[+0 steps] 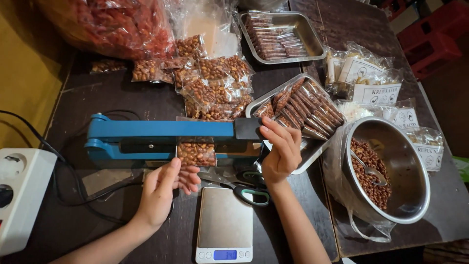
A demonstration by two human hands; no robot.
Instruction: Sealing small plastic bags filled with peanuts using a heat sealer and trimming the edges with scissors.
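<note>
- A white power strip (22, 195) sits at the far left of the dark surface (122, 98).
- The left hand (163, 188) pinches the bottom edge of a small clear bag of peanuts (196, 152). The bag looks light, soft and a bit slippery, so its flat edges look like the best place to hold it.
- The bag's top lies under the bar of the blue sealer (161, 129).
- The right hand (281, 149) curls closed on the sealer's black handle (248, 128), pushing down.
- Scissors (246, 190) and a small scale (224, 225) lie near.
- A metal bowl (410, 195) of nuts stands at the right.
</note>
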